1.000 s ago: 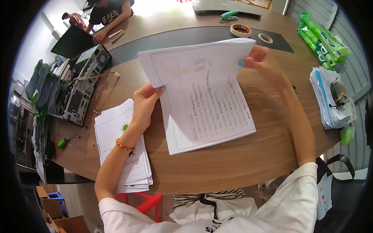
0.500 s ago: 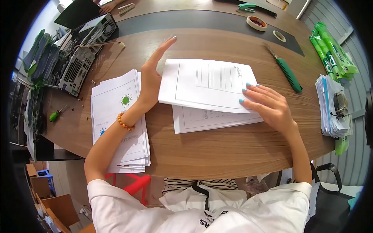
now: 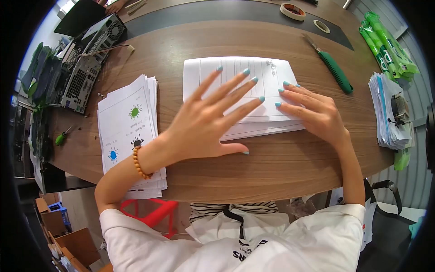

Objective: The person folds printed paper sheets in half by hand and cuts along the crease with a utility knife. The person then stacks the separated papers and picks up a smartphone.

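Observation:
Printed paper sheets (image 3: 206,72), folded over, lie on the wooden table in front of me. My left hand (image 3: 213,109) is over their left part, fingers spread, holding nothing; whether it touches the paper I cannot tell. My right hand (image 3: 317,111) lies on the right edge of the sheets with its fingers stretched out over the paper. Left of them sits a stack of printed pages (image 3: 122,118) with green, black and blue splat pictures, partly covered by my left forearm.
A green-handled knife (image 3: 334,70) lies to the right. Tape rolls (image 3: 293,12) are at the back. A clipped paper bundle (image 3: 387,113) and green packages (image 3: 387,47) stand far right. An opened computer case (image 3: 84,77) and a small green screwdriver (image 3: 61,138) are left. Another person's hand (image 3: 115,6) shows behind.
My left hand has moved from the left edge of the folded sheets to over them, fingers now spread. The upper flap lies lower. My right hand stays at the right edge.

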Tool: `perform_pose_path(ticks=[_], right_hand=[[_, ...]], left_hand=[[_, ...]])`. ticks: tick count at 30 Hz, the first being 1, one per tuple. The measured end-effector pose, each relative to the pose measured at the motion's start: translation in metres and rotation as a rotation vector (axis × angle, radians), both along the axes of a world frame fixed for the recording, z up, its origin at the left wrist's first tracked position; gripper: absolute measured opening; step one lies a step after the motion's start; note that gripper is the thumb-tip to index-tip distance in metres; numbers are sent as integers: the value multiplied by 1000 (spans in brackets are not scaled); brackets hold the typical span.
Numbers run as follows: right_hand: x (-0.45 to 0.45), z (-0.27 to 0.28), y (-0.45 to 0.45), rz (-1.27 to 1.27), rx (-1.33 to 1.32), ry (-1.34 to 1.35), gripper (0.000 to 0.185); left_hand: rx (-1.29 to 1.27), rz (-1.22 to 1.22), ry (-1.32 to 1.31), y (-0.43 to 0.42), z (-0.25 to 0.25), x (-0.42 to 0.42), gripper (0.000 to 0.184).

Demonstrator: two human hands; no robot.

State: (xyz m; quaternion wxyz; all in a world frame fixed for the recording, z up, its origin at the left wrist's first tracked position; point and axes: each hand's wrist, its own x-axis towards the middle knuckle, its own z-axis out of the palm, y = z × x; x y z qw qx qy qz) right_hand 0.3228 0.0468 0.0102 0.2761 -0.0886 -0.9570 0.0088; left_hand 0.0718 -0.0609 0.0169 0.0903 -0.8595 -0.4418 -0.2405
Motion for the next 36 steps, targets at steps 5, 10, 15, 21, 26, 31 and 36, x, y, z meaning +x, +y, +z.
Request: perform_pose_path(ticks=[5,10,15,21,26,31,36], right_hand=[[6,-1,1,13,-13,-58,35],[11,8,-4,15,-25,-147,39],[15,12,-8,-8,-41,-203,38],[18,18,-11,7,-114,-235,36],[17,20,-17,8,-79,-249,33],[15,21,-20,-3,-77,-252,31],[6,16,-20,-9,13,-9,27]], left_hand=[[-170,43,83,-4,-15,5,53],[-233,-11,28,-4,-18,3,45],[-245,13,-16,-6,-17,8,37],[-222,-1,-13,-7,-17,7,27],[-224,-15,-37,-6,-18,5,20],[-164,-14,17,-6,-24,2,27],[25,32,3,-3,-21,5,44]])
